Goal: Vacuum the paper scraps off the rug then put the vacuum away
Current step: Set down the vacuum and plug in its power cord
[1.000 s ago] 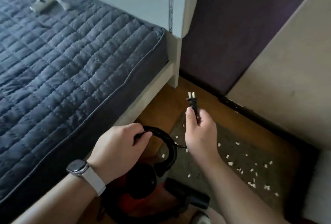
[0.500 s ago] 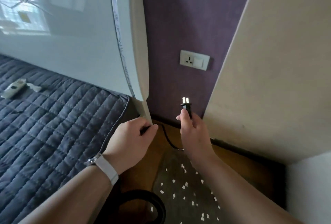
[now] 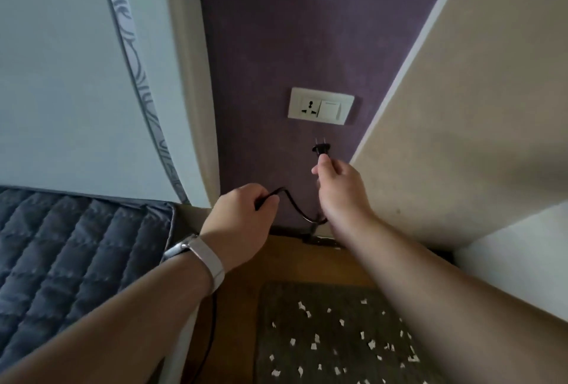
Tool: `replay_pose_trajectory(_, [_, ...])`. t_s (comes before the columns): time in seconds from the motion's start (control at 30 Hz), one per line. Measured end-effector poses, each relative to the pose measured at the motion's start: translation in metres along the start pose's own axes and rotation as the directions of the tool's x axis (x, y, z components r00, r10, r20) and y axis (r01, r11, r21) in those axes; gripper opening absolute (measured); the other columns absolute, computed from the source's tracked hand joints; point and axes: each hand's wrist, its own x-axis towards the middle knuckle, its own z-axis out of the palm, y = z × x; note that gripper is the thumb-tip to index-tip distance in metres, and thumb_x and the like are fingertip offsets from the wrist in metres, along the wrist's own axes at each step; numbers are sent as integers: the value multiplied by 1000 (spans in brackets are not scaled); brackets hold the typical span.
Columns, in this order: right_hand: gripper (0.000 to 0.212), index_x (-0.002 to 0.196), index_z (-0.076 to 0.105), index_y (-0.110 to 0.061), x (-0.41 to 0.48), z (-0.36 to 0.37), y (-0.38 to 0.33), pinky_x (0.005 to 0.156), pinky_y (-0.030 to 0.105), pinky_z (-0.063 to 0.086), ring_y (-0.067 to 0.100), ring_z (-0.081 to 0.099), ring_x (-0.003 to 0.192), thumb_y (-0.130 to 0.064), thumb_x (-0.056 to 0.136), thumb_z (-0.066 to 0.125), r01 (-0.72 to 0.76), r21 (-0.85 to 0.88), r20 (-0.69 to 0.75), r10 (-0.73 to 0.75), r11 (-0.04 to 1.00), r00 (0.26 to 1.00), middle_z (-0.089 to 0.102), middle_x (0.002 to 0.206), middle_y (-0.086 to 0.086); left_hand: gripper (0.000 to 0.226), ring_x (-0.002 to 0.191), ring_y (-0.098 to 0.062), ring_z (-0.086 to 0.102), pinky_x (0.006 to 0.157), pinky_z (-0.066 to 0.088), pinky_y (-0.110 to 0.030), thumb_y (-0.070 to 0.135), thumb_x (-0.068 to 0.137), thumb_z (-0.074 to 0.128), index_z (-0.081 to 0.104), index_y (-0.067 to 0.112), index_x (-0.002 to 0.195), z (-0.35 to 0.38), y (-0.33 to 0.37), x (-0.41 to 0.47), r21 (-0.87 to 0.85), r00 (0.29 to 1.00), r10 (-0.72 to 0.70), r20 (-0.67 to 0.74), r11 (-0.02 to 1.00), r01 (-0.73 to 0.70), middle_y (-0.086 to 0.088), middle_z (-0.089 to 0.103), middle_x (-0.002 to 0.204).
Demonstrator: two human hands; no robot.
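Note:
My right hand (image 3: pixel 341 190) pinches a black two-pin plug (image 3: pixel 321 149), prongs up, a short way below the white wall socket (image 3: pixel 320 105) on the purple wall. My left hand (image 3: pixel 242 217) grips the black power cord (image 3: pixel 296 210), which loops between both hands and then runs down along my left forearm. The dark grey rug (image 3: pixel 338 334) lies on the wooden floor below, strewn with several white paper scraps (image 3: pixel 313 346). The vacuum itself is out of view.
A bed with a dark quilted cover (image 3: pixel 67 254) and a tall white headboard (image 3: pixel 76 76) fills the left. A beige cabinet side (image 3: pixel 476 125) stands close on the right. Wooden floor (image 3: pixel 295 260) shows between rug and wall.
The view has tilted up from the vacuum toward the wall. My right hand has carried the plug up closer to the socket, and my left hand has followed, drawing the cord along.

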Motion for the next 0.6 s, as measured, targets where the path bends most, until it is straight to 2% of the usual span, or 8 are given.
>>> replay_pose_trajectory(0.13, [36,78,58,-23,46,15,-12,52,26,35,15,52,57,-41,104,40,-53,-38,-22,53,998,998,58,70,-2,32,57,-8,56,42,31,-19,38,98,53,60,22,72,6,-8,36,29,997,11,-74,1000,-9,4,57,59])
replay_pose_trajectory(0.2, [36,78,56,-22,67,22,-12,62,29,42,24,57,67,-41,104,40,-69,-30,-34,68,997,997,58,72,3,32,56,-10,55,40,34,-17,39,98,52,61,20,74,10,-7,53,33,995,24,-97,999,-21,4,59,63])
replay_pose_trajectory(0.27, [37,76,54,-20,81,30,-13,69,37,44,26,56,73,-40,104,41,-66,-10,-21,65,998,998,55,71,5,30,56,-12,55,40,36,-16,38,99,52,61,19,77,14,-4,65,30,992,51,-115,998,-48,3,60,66])
replay_pose_trajectory(0.33, [36,78,54,-17,91,38,-11,73,41,43,27,55,78,-38,104,40,-56,-20,2,56,998,998,56,78,9,28,57,-13,56,47,41,-24,38,99,53,60,19,79,17,-3,72,27,987,88,-136,996,-85,3,60,66])
replay_pose_trajectory(0.37, [36,82,55,-14,94,41,-9,74,41,42,27,54,81,-38,104,40,-51,-26,12,51,998,999,56,83,11,27,58,-12,56,49,42,-27,37,98,54,60,19,79,18,-2,75,28,984,106,-143,994,-103,3,59,67])
replay_pose_trajectory(0.43, [35,94,57,-8,99,45,-8,76,40,41,28,53,85,-36,104,39,-42,-26,25,43,999,999,55,89,14,27,61,-11,54,49,38,-21,36,98,55,59,20,77,21,-1,79,40,978,136,-157,991,-131,5,58,68])
replay_pose_trajectory(0.5, [40,103,60,-3,101,47,-7,80,43,46,30,55,87,-35,104,38,-37,-40,20,38,999,999,56,92,14,27,67,-7,55,46,37,-17,36,97,55,58,21,75,24,-1,83,46,977,143,-155,989,-138,6,57,67])
replay_pose_trajectory(0.6, [44,114,61,0,101,52,-8,93,50,52,34,60,96,-35,105,36,-43,-55,13,43,998,999,57,96,13,27,63,-1,54,46,37,-15,35,98,56,57,22,74,28,-2,91,34,979,144,-147,989,-141,7,56,64])
